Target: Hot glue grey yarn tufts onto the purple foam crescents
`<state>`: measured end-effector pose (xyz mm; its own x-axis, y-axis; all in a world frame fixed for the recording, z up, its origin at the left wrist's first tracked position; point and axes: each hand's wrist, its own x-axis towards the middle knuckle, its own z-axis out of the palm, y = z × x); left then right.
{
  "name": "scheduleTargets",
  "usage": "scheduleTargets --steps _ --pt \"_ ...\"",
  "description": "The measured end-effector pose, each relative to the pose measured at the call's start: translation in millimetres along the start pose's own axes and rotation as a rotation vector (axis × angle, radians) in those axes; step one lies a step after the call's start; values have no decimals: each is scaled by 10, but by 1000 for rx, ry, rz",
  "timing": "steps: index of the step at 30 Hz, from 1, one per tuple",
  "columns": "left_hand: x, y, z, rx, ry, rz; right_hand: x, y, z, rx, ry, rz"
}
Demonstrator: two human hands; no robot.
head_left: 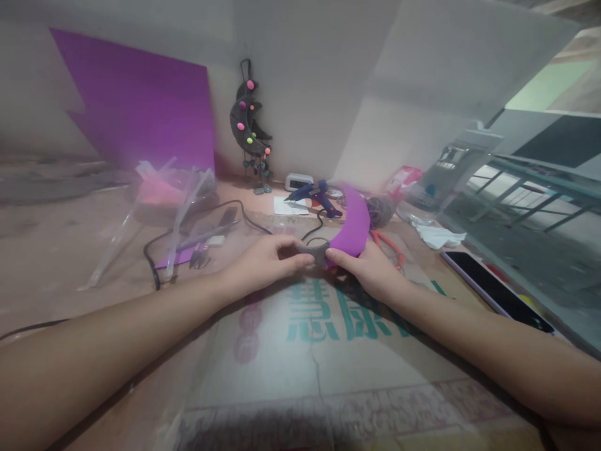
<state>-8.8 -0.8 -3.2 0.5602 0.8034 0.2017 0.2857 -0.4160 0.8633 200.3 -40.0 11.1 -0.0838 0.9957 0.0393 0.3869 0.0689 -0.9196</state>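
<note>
Both hands are on one purple crescent (353, 219), whose lower left end is covered in grey, yarn-like wrapping (319, 253). My left hand (284, 255) pinches that grey end between thumb and fingers. My right hand (369, 266) grips the purple part close to where the grey begins, thumb on top and fingers hidden behind. A ball of grey yarn (380, 212) sits just behind the crescent on the right. Beyond my hands lies a blue glue gun (315, 195) beside a white paper (290, 205). Red-handled pliers or scissors (389, 247) lie partly behind my right hand.
A printed cardboard sheet (263, 388) covers the work surface. On the right are a phone (498, 291), a tissue (436, 235) and a clear container (446, 172). Glue sticks (188, 207) and a black cable (151, 257) lie left. A decorated moon hanging (251, 122) and purple sheet (145, 100) are behind.
</note>
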Motion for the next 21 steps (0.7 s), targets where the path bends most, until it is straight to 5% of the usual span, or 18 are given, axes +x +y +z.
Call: scheduleTargets --steps 10,17,21 --pt "15 81 -44 -24 67 -5 32 111 -1 266 11 -21" --pt "19 15 -31 -114 133 10 -32 -25 -11 -150 76 -127" --pt "24 -9 -41 -105 125 -10 -31 -8 -11 -383 123 -382"
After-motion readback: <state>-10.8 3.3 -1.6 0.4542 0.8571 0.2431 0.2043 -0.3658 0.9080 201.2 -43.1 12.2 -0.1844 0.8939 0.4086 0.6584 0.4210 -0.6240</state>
